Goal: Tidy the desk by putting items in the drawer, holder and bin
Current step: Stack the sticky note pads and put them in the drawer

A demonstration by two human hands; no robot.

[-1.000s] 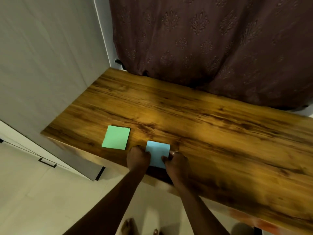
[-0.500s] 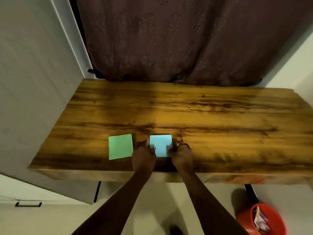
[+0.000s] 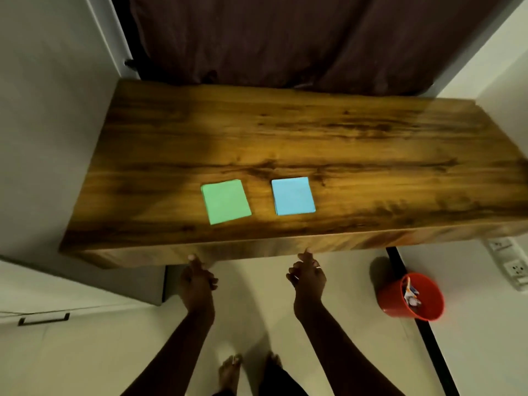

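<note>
Dark maroon curtain point(image 3: 285, 38) hangs behind a long wooden worktop point(image 3: 314, 132) wedged between pale walls, seen from the single head view. Two square pads of paper lie flat near its front edge, side by side but apart: the green pad point(image 3: 225, 201), slightly skewed, and the blue pad point(image 3: 293, 196), squarer to the edge. Both look like thin stacks of loose or lightly bound sheets, so I judge them light, limp and easy to fan out or crease. A pinch across one edge with the thumb on top, or sliding the pad to the worktop's edge to get fingers beneath, should keep the sheets together. The left hand point(image 3: 197, 281) and right hand point(image 3: 307, 278) hang just below the front panel of the worktop, fingers loosely curled and holding nothing, with the uppermost fingertips close to the panel's lower edge. Whether they touch it I cannot tell. That panel may be a drawer front, though no handle or seam shows. No holder is in view. On the floor to the right, well apart from the pads, stands a red bin point(image 3: 390, 301) with some scraps inside, beside a wall socket point(image 3: 511, 264). A low cabinet with a dark handle point(image 3: 43, 318) sits to the left. Nothing on the worktop blocks the reach to either pad.
</note>
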